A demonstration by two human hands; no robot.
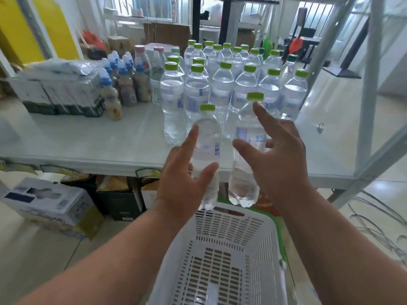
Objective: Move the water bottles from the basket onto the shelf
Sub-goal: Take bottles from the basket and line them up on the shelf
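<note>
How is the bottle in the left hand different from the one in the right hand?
The left hand's bottle sits lower than the right hand's bottle, so its cap is lower too. The left hand wraps it with a thumb in front; the right hand has fingers spread wide. Both are clear, upright, with green caps.

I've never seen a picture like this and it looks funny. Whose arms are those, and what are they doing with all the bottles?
The camera sits on a person's head and looks down, so you see their own two arms. There is no machine here. Each hand has a grip on one water bottle with a green cap: the left hand holds the left bottle, the right hand holds the right bottle. Below is a white basket the bottles come from. Ahead is a pale shelf where many green-capped water bottles already stand in rows, with blue-capped drink bottles and cartons to the left.
</note>
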